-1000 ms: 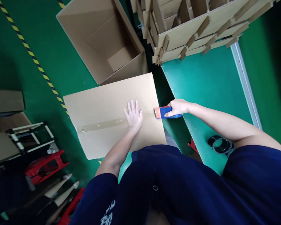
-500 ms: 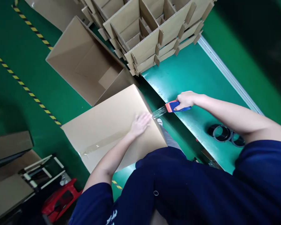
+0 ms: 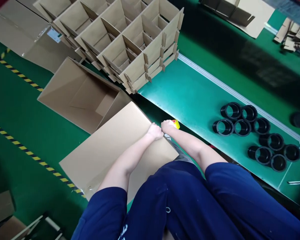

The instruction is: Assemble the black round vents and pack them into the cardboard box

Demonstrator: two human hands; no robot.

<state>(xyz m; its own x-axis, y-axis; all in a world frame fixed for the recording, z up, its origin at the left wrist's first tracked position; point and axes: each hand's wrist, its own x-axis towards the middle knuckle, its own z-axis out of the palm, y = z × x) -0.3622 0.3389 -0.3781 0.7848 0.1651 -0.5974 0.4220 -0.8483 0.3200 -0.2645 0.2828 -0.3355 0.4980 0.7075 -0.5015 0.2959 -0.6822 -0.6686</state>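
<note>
A closed cardboard box lies tilted in front of my body, a strip of clear tape along its top face. My left hand is curled over the box's right-hand edge, its fingertips hidden. Right beside it, just off that edge, my right hand is closed around a tape dispenser. Only a yellow and red bit of the dispenser shows past the hand. Whether tape runs between the two hands cannot be made out.
An open cardboard box sits behind the closed one. Stacked cardboard dividers stand on the green table. Several black cylindrical parts rest at the table's right. Striped floor tape runs along the left.
My right hand has brought the dispenser in from the right to the box's edge, beside my left hand. My left hand's flat fingers have curled over the edge. The view has shifted right.
</note>
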